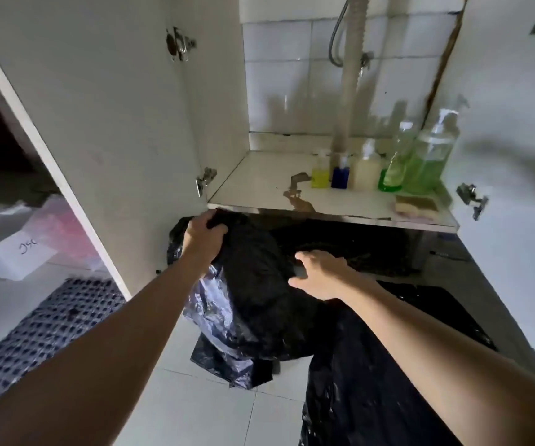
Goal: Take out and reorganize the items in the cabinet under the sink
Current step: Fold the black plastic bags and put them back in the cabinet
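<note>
While the left hand (pixel 205 236) clutches the black bags (pixel 253 284) at ten o'clock, probably to lift them, the right hand (pixel 319 275) hovers spread at their three o'clock. Bottles (pixel 388 169) line the cabinet floor (pixel 259 188) at one o'clock.

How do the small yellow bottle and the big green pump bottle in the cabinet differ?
The yellow bottle is far shorter and slimmer than the green pump bottle. It holds yellow liquid, the other green. It stands at the row's left end, the other at the right. Both stand upright on the cabinet floor.
</note>
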A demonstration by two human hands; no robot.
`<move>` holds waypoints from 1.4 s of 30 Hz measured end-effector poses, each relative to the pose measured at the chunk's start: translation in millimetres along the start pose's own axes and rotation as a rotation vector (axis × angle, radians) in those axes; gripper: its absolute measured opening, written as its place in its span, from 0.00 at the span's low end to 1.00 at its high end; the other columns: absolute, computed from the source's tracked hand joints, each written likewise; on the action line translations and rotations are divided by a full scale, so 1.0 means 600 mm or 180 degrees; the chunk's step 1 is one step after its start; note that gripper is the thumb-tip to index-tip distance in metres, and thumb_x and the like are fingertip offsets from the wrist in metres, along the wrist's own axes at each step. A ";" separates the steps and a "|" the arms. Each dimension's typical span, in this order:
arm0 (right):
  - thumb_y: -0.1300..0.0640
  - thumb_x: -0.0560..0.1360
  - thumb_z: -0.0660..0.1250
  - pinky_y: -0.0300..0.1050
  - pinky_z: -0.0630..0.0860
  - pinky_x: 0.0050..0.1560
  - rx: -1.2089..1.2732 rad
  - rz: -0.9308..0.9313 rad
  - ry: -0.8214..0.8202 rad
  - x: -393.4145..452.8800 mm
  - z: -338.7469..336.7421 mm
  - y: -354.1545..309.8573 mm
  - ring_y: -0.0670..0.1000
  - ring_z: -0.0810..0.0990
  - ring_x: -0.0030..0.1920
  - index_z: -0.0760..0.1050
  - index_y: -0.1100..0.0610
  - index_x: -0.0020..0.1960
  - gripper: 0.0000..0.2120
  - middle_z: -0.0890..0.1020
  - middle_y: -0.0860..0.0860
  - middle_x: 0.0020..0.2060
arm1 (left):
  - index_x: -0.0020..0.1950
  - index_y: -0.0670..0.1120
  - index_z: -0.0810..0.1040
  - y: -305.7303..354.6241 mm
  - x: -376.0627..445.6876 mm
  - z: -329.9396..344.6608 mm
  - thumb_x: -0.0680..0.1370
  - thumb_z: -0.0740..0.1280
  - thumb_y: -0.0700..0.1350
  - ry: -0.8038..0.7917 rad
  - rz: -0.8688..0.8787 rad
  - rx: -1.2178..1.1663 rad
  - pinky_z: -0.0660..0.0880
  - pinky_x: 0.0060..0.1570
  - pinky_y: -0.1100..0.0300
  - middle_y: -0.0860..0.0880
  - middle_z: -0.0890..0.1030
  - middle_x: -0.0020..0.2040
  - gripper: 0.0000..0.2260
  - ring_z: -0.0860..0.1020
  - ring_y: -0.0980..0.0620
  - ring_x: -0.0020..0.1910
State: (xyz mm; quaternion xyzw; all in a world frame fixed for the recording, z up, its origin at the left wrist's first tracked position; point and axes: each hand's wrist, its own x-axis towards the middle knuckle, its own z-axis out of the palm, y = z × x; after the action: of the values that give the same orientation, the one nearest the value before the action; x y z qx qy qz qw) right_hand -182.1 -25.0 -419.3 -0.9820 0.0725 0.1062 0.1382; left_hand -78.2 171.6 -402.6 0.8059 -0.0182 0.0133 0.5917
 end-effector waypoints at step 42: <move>0.55 0.71 0.68 0.61 0.61 0.65 -0.1002 0.1180 0.2357 -0.276 -0.246 0.161 0.57 0.71 0.64 0.64 0.53 0.67 0.27 0.71 0.55 0.62 | 0.50 0.48 0.82 0.218 -0.170 0.119 0.71 0.73 0.54 -0.1598 0.2431 0.2819 0.77 0.46 0.56 0.49 0.83 0.45 0.13 0.80 0.49 0.45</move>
State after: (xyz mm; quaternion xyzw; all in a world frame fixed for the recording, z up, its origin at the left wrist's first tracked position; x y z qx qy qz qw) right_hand -331.1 -140.5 -267.4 -0.9333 0.2749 -0.2201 -0.0698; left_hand -186.1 65.9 -303.7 0.8895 -0.4352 0.0403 0.1336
